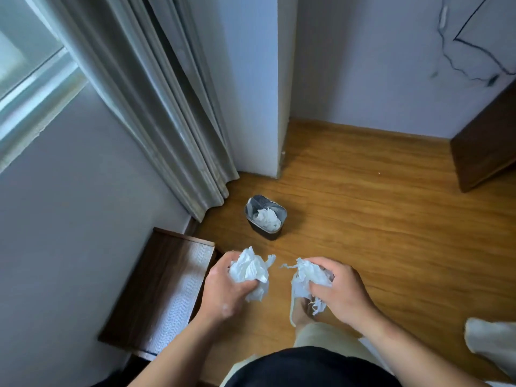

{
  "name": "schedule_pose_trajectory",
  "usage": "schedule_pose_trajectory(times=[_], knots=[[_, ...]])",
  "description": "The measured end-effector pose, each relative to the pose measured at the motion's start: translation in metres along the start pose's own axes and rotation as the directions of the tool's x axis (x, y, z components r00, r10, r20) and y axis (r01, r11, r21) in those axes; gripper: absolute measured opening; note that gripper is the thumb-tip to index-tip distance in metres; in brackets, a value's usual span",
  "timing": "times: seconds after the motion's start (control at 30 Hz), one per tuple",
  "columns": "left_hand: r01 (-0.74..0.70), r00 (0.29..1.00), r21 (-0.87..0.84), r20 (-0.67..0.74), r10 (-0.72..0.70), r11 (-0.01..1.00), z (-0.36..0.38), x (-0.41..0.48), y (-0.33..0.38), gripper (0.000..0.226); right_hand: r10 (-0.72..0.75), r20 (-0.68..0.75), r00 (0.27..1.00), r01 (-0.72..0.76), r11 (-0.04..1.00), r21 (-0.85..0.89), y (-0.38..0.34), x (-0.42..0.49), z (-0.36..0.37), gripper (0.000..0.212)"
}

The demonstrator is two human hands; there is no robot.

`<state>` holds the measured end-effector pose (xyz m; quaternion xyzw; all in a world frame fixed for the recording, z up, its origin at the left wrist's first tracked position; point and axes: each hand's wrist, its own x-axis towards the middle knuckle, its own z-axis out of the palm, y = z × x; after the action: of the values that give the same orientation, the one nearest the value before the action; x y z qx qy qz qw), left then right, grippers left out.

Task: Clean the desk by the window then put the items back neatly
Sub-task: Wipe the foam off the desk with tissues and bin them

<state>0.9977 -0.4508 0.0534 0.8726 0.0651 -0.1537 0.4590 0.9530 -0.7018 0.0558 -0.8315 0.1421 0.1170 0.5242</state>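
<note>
My left hand grips a crumpled wad of white tissue. My right hand grips a second, more shredded wad of white tissue. Both hands hover side by side over the wooden floor, a short way in front of a small dark waste bin. The bin has a clear liner and holds another crumpled white tissue. The desk is at the lower left, seen as a dark wooden top with a grey mat on it.
A grey curtain hangs at the left beside the window. A white wall corner juts out behind the bin. Dark wooden furniture stands at the right. A white cloth-like thing lies at the lower right.
</note>
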Motion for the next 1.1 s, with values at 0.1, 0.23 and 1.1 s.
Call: schedule_pose_trajectory(times=[0.1, 0.23, 1.1], knots=[[0.057, 0.998, 0.005, -0.035, -0.057, 0.998, 0.001, 0.041, 0.024, 0.054, 0.011, 0.055, 0.998, -0.011, 1.0, -0.003, -0.004, 0.051, -0.022, 0.047], [0.122, 0.99, 0.008, -0.066, -0.121, 0.993, 0.006, 0.092, 0.051, 0.05, 0.001, 0.123, 0.992, 0.003, 1.0, -0.03, -0.015, 0.114, -0.053, 0.049], [0.347, 0.936, -0.099, -0.024, -0.351, 0.933, 0.09, 0.379, -0.068, 0.047, 0.126, 0.172, 0.977, -0.086, 0.971, -0.222, 0.111, 0.436, 0.062, 0.047]])
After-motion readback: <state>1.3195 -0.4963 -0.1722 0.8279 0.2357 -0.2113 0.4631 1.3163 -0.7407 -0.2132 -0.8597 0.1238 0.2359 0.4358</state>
